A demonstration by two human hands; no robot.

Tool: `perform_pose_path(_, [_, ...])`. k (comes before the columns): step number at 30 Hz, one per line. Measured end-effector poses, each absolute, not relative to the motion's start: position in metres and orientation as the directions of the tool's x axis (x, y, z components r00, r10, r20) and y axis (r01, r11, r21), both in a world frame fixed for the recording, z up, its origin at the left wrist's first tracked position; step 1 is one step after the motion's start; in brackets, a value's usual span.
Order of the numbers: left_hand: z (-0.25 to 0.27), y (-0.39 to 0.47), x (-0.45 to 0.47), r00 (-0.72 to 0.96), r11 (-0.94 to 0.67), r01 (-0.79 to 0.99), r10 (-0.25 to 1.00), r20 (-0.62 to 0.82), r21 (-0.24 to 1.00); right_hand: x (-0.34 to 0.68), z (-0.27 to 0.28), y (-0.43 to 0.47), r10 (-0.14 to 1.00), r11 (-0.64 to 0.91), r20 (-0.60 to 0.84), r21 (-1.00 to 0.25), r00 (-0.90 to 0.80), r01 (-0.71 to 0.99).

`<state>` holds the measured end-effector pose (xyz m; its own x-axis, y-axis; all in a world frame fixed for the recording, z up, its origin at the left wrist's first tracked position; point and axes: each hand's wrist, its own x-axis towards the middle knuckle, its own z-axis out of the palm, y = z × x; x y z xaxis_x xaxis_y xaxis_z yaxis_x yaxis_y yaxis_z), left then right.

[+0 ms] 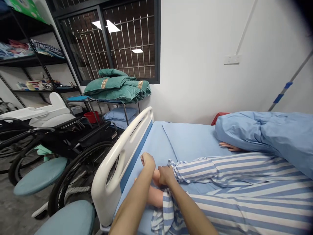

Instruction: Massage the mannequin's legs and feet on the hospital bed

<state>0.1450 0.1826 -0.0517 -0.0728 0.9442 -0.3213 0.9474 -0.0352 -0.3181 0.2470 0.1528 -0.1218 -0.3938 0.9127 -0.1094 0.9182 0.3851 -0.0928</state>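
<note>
At the centre, near the left end of the bed, a bare far ankle [156,176] of a lying figure, just below the cuff of blue-and-white striped trousers [234,169]. Around that ankle, the right hand [166,175], fingers closed over the top, palm side down. Just beyond and to the left, the left hand [148,160], bent at the wrist and loosely curled, near the far foot; impossible to tell whether gripping anything. Nearer, partly behind the left forearm, a bare near lower leg [155,197], with a bunched striped cuff at its right.

Under both legs, a light blue sheet [188,133]; to the left, a cream footboard [127,140] with cut-out handholds. To the right, a bulky blue quilt [264,137], with the figure's hand [230,146] showing beneath its edge. Farther back, part of a red object [216,118] and a grey pole [283,91] with blue bands.

Left of the bed, a black wheelchair [91,135] with a small pale label, too small to read, and two teal round stools [41,176]. Far left, folded green quilts [117,86] with gold patterned patches, blue pillows [121,114] below, a red bucket [91,117], and loaded black shelves [26,62], with packaging lettering too blurred to read. On the far wall, a barred window [133,42] and a white socket plate [232,59].
</note>
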Motion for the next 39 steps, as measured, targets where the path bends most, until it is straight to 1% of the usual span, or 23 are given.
perform_pose_path(6, [-0.039,0.162,0.146,0.037,-0.079,0.968,0.984,-0.176,-0.237,0.247,-0.116,0.149,0.911,0.389,-0.119,-0.068,-0.395,0.919])
perform_pose_path(9, [-0.031,0.148,0.144,0.047,-0.073,0.973,0.992,-0.118,-0.221,0.248,-0.116,0.147,0.913,0.391,-0.094,-0.076,-0.397,0.917])
perform_pose_path(18, [-0.022,0.121,0.135,0.017,-0.031,0.971,0.998,-0.06,-0.236,0.25,-0.118,0.144,0.915,0.395,-0.043,-0.111,-0.402,0.912])
perform_pose_path(24, [-0.01,0.119,0.134,-0.031,0.005,0.958,0.996,-0.087,-0.288,0.252,-0.12,0.143,0.915,0.399,-0.011,-0.132,-0.404,0.907])
perform_pose_path(33, [-0.015,0.155,0.135,-0.159,0.069,0.936,0.958,-0.239,-0.347,0.253,-0.126,0.146,0.912,0.405,0.012,-0.174,-0.409,0.898])
perform_pose_path(39, [-0.021,0.169,0.143,-0.19,0.058,0.912,0.938,-0.291,-0.407,0.253,-0.126,0.147,0.914,0.397,-0.001,-0.198,-0.406,0.896])
